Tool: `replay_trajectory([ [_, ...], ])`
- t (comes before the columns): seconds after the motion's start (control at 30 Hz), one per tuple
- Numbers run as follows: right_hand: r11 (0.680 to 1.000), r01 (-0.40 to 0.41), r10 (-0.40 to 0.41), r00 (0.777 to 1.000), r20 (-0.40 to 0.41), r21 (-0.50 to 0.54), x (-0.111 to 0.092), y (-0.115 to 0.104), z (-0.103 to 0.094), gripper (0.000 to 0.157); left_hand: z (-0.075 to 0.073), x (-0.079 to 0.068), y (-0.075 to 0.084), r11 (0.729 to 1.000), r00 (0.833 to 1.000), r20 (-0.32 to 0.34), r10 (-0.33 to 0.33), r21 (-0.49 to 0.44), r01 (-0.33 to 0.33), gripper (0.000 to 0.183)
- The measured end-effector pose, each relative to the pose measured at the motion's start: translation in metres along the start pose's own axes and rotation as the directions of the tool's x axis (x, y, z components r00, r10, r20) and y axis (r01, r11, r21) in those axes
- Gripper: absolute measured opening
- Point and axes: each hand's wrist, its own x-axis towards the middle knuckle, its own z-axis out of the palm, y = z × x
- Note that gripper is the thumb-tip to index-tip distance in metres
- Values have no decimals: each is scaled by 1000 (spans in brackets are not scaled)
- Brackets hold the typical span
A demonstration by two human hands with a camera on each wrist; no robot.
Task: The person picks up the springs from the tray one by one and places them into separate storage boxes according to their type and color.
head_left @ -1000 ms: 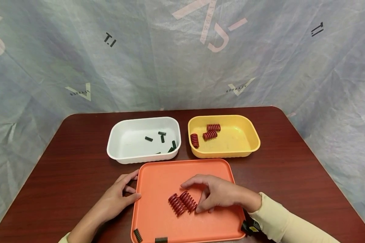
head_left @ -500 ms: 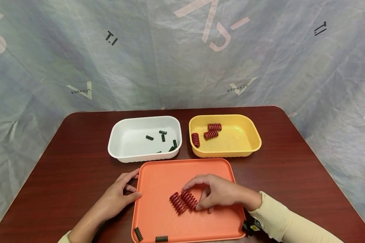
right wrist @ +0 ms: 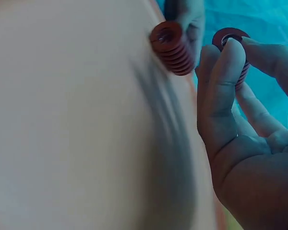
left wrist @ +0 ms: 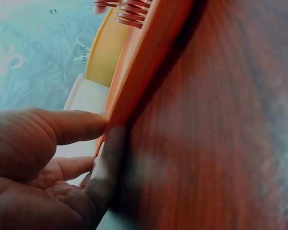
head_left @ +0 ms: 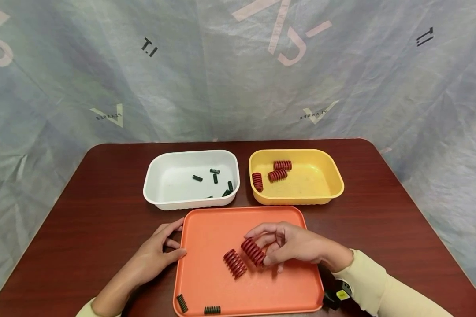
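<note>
My right hand [head_left: 301, 242] pinches a red coil spring [head_left: 253, 252] between thumb and fingers, tilted over the orange tray [head_left: 277, 290]. In the right wrist view, the thumb and a fingertip sit at the near end of this spring [right wrist: 230, 36]. A second red spring [head_left: 235, 264] lies on the tray just left of it. My left hand [head_left: 152, 255] rests at the tray's left edge. Extended thumb and fingers touch the rim there, as the left wrist view shows the thumb [left wrist: 81, 125] against the orange side. Two small dark green springs [head_left: 182, 304] lie near the tray's front edge.
Behind the tray stand a white bin [head_left: 170, 205] with several small dark green springs and a yellow bin [head_left: 301, 201] with 3 red springs. The dark wood table [head_left: 381, 220] reaches back to a grey sheet [head_left: 206, 88]. A black device [head_left: 333, 299] sits by the right sleeve.
My right hand has gripped the right-hand red spring and raised it off the tray, apart from its neighbour. The left hand stays at the rim. The head view shifts slightly.
</note>
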Motion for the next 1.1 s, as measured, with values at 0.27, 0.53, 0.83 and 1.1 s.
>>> replay_trajectory([
  [0.27,998,30,-29,1000,-10,55,-9,-24,-5,58,-1,0,0,1000,1000,0,-5,-3,5,75],
  [0.53,999,-16,19,999,-46,50,-15,-54,-19,63,0,0,0,1000,1000,-2,2,-17,-2,74],
  [0.83,1000,-5,3,996,-84,-26,-17,-89,-42,61,-1,0,0,1000,1000,-10,4,-9,-4,74],
  [1.1,996,-39,27,991,-135,-86,-16,-117,-72,60,-1,0,-1,1000,1000,-8,2,-3,-2,74],
])
